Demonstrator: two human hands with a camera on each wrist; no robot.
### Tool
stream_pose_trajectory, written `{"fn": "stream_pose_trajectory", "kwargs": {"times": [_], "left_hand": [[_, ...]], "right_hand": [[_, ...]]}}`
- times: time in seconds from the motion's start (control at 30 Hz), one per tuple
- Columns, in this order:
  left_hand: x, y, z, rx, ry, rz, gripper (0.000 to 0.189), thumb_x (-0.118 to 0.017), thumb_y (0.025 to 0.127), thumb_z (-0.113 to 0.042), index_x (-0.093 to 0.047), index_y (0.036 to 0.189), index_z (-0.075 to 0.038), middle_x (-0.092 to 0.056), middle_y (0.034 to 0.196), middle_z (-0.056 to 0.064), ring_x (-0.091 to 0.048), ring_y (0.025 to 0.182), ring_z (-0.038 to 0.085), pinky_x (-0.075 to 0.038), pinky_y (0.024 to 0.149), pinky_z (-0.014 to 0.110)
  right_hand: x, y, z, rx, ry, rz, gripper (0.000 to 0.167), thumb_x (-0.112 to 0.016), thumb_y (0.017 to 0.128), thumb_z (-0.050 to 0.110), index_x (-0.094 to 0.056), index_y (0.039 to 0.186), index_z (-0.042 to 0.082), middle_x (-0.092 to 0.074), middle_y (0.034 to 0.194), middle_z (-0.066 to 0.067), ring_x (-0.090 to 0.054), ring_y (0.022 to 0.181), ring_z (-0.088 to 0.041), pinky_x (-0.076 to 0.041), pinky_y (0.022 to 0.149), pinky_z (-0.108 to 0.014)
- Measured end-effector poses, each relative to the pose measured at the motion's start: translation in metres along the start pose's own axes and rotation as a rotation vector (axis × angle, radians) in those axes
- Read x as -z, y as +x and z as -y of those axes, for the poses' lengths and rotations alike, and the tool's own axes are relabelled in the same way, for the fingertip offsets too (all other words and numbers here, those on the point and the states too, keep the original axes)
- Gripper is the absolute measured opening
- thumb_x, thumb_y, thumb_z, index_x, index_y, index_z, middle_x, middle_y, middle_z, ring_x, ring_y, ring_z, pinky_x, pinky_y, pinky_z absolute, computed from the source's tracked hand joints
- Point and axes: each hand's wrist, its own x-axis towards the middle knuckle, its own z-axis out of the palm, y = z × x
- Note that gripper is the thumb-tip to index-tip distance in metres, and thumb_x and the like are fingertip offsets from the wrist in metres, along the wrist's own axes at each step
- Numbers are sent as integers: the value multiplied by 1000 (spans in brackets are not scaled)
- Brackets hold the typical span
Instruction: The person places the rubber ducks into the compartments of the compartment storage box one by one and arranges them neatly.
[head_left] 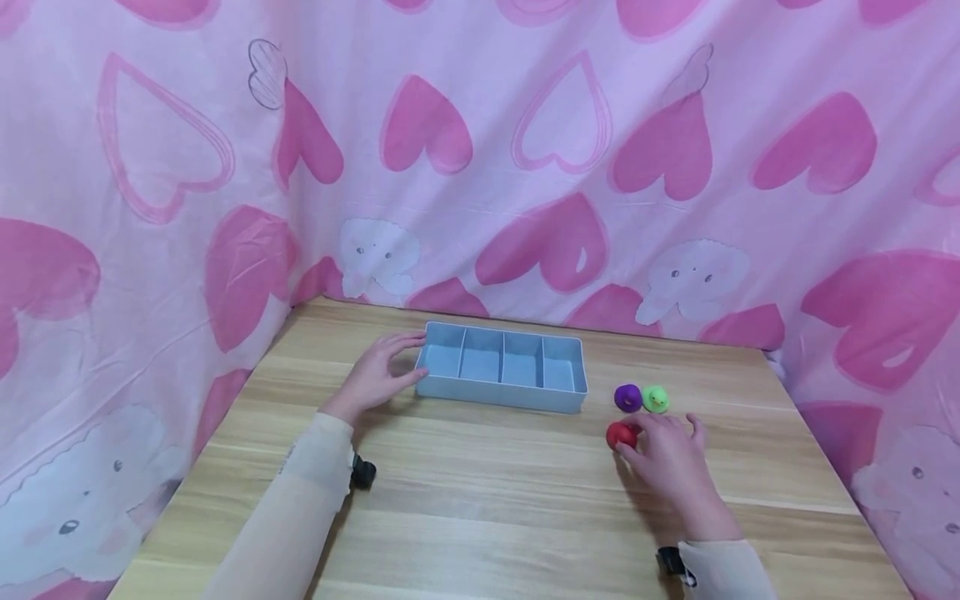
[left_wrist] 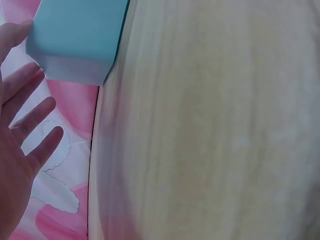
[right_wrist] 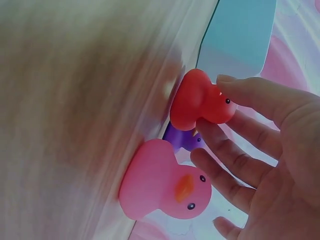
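Observation:
A light blue box (head_left: 501, 396) with several compartments in a row stands on the table. My left hand (head_left: 378, 373) is at its left end, thumb and fingers spread and touching or nearly touching the box. My right hand (head_left: 671, 458) pinches a red rubber duck (right_wrist: 197, 100) between thumb and fingers, low over the tabletop. Behind that duck are a purple rubber duck (head_left: 627, 397) and a green rubber duck (head_left: 656, 398), side by side. A pink rubber duck (right_wrist: 160, 182) shows under my right hand in the right wrist view; in the head view the hand hides it.
The wooden table (head_left: 480, 500) ends at the back against a pink curtain (head_left: 480, 192) with hearts, which also hangs along both sides. The box's compartments hold nothing that I can see. Small black devices sit at both wrists.

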Motion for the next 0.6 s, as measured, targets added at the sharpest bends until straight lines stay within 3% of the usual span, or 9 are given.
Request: {"fn": "stream_pose_trajectory", "kwargs": {"times": [0.17,0.3,0.4,0.6], "left_hand": [[5,2,-3,-5,9,11,60,-76,94,-38,-58,146,-13,-52,157,7,-41,148,35,-31,121,63],[5,3,-2,-4,13,16,60,-76,94,-36,-58,146,-13,-51,158,5,-41,148,31,-31,122,62],[4,3,-1,-9,19,13,59,-77,94,-35,-59,145,-12,-52,157,3,-41,148,28,-32,122,61],[3,2,-1,-15,31,14,59,-78,93,-36,-61,144,-12,-53,156,-1,-41,147,27,-32,122,59]], "right_hand": [[2,3,1,2,14,0,42,-85,84,22,-71,120,6,-73,112,-16,-56,117,-44,-12,113,-76],[6,6,4,14,20,-5,44,-84,86,23,-69,124,6,-70,120,-19,-56,120,-44,-33,110,-68],[9,8,7,28,26,-4,45,-83,87,23,-68,126,7,-69,124,-20,-58,119,-41,-49,100,-64],[11,10,12,32,24,0,46,-83,87,24,-68,128,9,-68,127,-19,-58,120,-40,-53,98,-64]]}}
